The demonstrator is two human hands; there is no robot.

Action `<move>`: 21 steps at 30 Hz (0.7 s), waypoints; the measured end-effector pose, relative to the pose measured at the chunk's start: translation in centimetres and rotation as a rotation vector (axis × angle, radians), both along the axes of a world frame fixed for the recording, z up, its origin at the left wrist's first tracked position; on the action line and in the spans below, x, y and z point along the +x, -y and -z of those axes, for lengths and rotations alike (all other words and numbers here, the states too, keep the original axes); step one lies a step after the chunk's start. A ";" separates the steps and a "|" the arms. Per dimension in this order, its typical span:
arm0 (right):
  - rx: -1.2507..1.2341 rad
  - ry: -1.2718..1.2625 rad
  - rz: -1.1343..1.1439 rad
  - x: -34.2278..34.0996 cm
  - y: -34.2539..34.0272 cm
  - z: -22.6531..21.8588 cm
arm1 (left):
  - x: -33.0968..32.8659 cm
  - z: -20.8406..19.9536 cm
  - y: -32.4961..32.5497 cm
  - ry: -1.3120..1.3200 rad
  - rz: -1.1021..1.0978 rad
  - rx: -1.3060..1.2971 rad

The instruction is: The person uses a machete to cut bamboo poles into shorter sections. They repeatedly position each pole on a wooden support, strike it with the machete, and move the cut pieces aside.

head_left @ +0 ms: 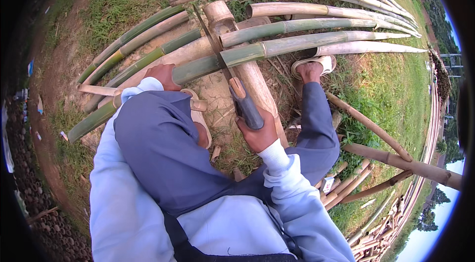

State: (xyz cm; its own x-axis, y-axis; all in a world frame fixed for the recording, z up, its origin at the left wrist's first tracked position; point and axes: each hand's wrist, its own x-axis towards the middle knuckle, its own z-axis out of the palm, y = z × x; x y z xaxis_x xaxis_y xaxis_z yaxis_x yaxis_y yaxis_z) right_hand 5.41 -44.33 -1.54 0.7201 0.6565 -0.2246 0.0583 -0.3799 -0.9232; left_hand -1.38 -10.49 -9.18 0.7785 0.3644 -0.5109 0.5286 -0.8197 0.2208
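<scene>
My right hand (259, 132) is wrapped round the handle of a hand saw (212, 39), a grip of dark grey and bare wood. Its long, thin blade points away from me and crosses a green bamboo pole (245, 54); how deep it sits in the pole I cannot tell. Left of the blade, my left hand (165, 75) is closed on the same pole, its fingers partly hidden. My bent left leg covers part of the pole farther left. Beneath it lies a thick, pale bamboo log (255, 81), running from far to near.
Several more bamboo poles (307, 25) lie side by side beyond the saw. My sandalled right foot (312, 69) stands right of the log. At the right is a bamboo frame (391, 163), with a pile of cut bamboo (391, 227) behind it. Stacked bamboo ends (54, 235) fill the lower left.
</scene>
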 end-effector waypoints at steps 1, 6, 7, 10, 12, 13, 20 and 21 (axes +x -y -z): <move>0.016 -0.026 -0.002 -0.8 1.4 -0.6 | -1.0 0.7 0.0 0.025 0.000 0.025; -0.286 -0.147 -0.022 -6.6 13.3 -10.2 | -1.1 -0.1 0.4 0.009 -0.056 0.037; -0.240 -0.101 -0.036 -6.1 12.8 -9.9 | -1.0 -0.1 0.6 -0.002 -0.058 0.035; -0.143 -0.075 -0.066 -1.4 7.3 -5.2 | -1.0 -0.1 0.7 -0.006 -0.067 0.037; -0.112 -0.014 -0.038 1.1 1.3 -1.9 | 0.1 0.3 0.4 0.030 -0.043 0.050; -0.047 0.085 -0.044 2.0 -0.7 -0.8 | 0.5 0.2 0.4 0.021 -0.026 0.032; -0.114 -0.008 0.001 -5.7 8.6 -5.5 | -2.1 1.4 -0.4 0.071 -0.032 0.052; -0.160 -0.021 -0.025 -6.1 11.3 -6.1 | -1.8 0.7 0.0 0.040 -0.040 0.016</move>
